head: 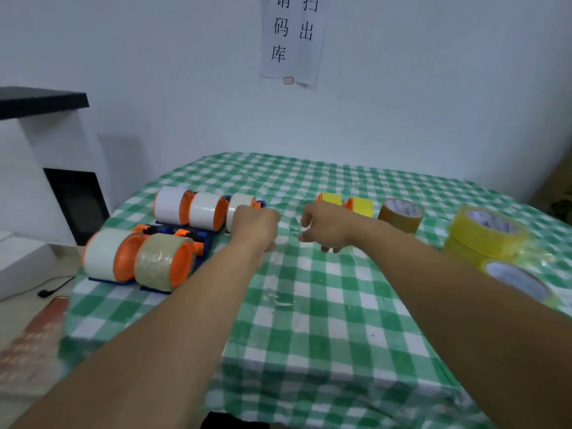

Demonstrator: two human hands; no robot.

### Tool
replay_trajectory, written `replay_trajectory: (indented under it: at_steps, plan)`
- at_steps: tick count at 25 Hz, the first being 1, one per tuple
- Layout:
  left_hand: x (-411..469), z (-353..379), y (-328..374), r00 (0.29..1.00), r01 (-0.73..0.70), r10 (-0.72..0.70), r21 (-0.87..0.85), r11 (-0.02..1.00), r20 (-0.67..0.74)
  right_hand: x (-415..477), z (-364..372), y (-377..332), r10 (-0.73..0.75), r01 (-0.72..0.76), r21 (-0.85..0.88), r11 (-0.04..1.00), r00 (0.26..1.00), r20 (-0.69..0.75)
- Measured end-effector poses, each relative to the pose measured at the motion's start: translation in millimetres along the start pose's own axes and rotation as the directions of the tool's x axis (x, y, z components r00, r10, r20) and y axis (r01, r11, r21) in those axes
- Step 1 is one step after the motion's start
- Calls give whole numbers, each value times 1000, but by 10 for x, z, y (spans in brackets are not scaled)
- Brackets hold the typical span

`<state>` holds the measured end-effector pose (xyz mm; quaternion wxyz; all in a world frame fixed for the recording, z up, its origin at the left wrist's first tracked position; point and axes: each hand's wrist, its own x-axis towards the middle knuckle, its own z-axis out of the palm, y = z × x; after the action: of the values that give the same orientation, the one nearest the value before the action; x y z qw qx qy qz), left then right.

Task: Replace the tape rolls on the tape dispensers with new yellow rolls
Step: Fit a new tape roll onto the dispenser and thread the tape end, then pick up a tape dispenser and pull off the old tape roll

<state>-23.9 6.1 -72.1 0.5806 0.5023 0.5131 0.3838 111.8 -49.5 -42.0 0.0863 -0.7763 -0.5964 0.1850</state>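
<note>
plainly the white roll (241,207) on its blue and orange dispenser (262,203) is the piece in hand. it sits on the far left half of the counter (309,335), its long axis running roughly nine to three, with the orange hub at the three o'clock end.

the left hand (255,226) lies right at that end, so the roll is at about eleven o'clock from the knuckles. its grip is curled tight, but the back of the hand hides whether the fingers close round the dispenser or only sit against it, so i cannot tell.

the right hand (325,226) hovers near, at three o'clock from the left hand. its grip is loosely curled and nothing shows in it. i judge the roll would have to slide off along its axis toward three o'clock, straight at the right hand, while the left steadies the frame.

the new yellow rolls (486,233) are stacked at four o'clock from the right hand, well apart from it, and the right hand is clearly the nearer one for fetching a roll.

two dispensers already carrying yellow (360,206) stand at one o'clock from the right hand, with a brown roll (400,213) just beyond them. four other dispensers (161,261) with pale rolls crowd the counter at nine o'clock from the left hand.
</note>
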Motion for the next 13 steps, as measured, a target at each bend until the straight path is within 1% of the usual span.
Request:
replay_trajectory:
  at_steps: [2,4,6,7,9,11,13]
  plan:
    - [110,-48,58,995,-58,68,126,990,-74,161,58,-121,-2,2,62,998,1000,0]
    - [159,-97,122,970,-111,142,161,981,-195,291,107,-224,-7,5,151,989,1000,13]
    - [215,-133,173,955,-102,176,292,951,-238,405,151,-301,-6,1,265,964,1000,18]
    - [260,-143,183,945,-119,217,361,925,-243,441,167,-335,-10,3,320,948,1000,19]
    - [328,-141,188,941,-125,238,405,906,-241,529,199,-394,-20,13,413,910,1000,14]
    - [375,-138,187,955,-88,182,366,927,-233,626,240,-451,-20,18,491,871,1000,-1]
    - [449,-140,158,974,-61,116,270,961,-196,715,303,-505,-3,11,544,839,1000,-15]
